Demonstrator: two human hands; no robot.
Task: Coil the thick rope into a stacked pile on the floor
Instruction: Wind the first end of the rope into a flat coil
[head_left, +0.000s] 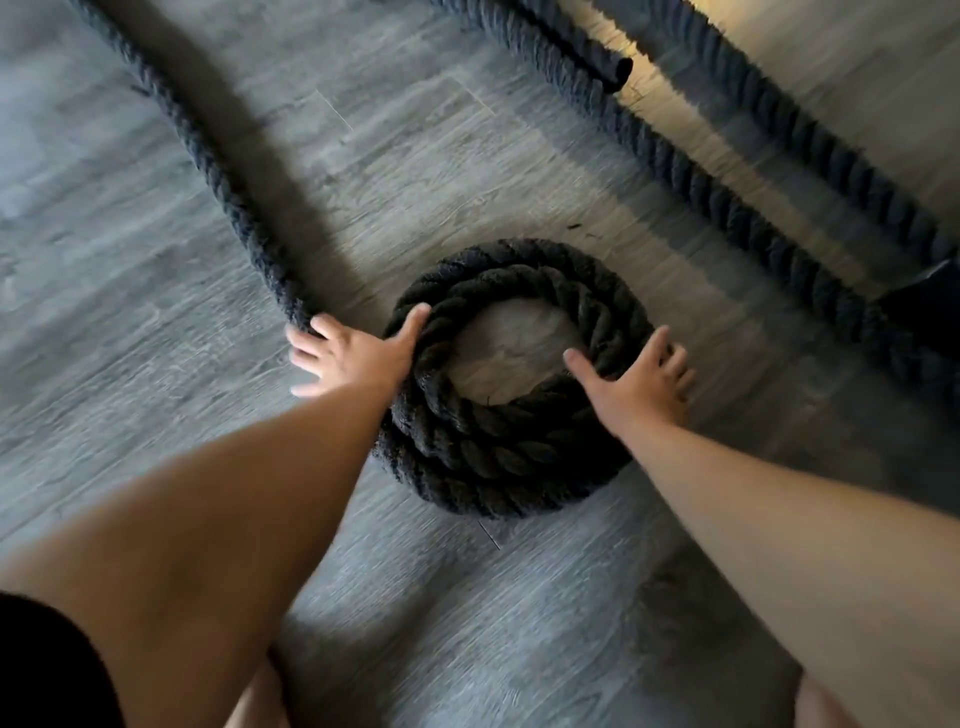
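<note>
Neither hand is clenched on anything. The right hand (641, 387) lies flat on the right side of the coil (498, 462), with its thumb hooked over the inner edge and its fingers spread over the outer one. The left hand (353, 358) is also spread. Its thumb rests on the coil's left rim, and its blurred fingers touch the loose rope (208, 166) where that length meets the coil.

The coil sits on the grey plank floor (156, 322), a few turns high, with bare floor showing through its centre. The loose rope runs away from the coil's left side toward the far left. A second length (753, 171) passes well to the coil's right, and a capped end (618, 73) lies far beyond the coil.

To do this step well, the right palm should probably pin the stack while the left hand takes a full grasp of the loose rope. Each new turn should go directly over the last one, following the twist, so the stiff rope does not spring outward.

No brand, label or writing can be read anywhere.
</note>
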